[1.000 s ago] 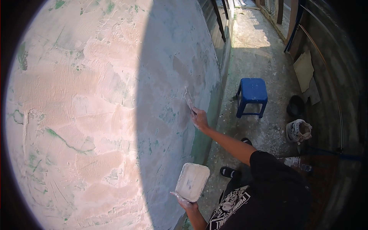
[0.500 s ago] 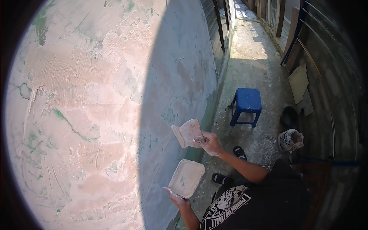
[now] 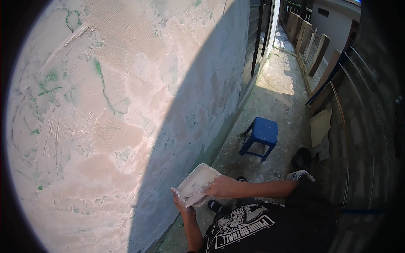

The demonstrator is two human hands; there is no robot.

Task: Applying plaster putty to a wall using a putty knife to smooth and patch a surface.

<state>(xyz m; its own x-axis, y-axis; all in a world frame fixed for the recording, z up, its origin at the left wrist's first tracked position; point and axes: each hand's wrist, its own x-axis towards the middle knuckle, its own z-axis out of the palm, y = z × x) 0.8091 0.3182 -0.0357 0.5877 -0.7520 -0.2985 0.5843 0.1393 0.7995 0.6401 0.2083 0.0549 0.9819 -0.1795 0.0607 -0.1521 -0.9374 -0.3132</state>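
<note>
The shallow, off-white rectangular tray (image 3: 202,174) sits in the left hand's (image 3: 182,204) grip; the right hand (image 3: 222,187) grasps a flat, plaster-smeared scraper (image 3: 195,197) over it — best worked with tray steady, blade low. Beyond the hands, a blue plastic stool (image 3: 265,130) obstructs the grey concrete floor (image 3: 287,120); leftward — the patchy, pinkish plastered wall (image 3: 105,126).

This is a narrow outdoor passage (image 3: 282,93) along the side of a building — a house, by the look of it. A patchily plastered wall (image 3: 114,126) runs down the left, part in direct sun, part in shade, with a slatted window (image 3: 252,33) farther along. The ground is worn concrete, sunlit toward the far end. At the far right stand fence posts (image 3: 319,55) — and beyond them, another building (image 3: 335,26).
</note>
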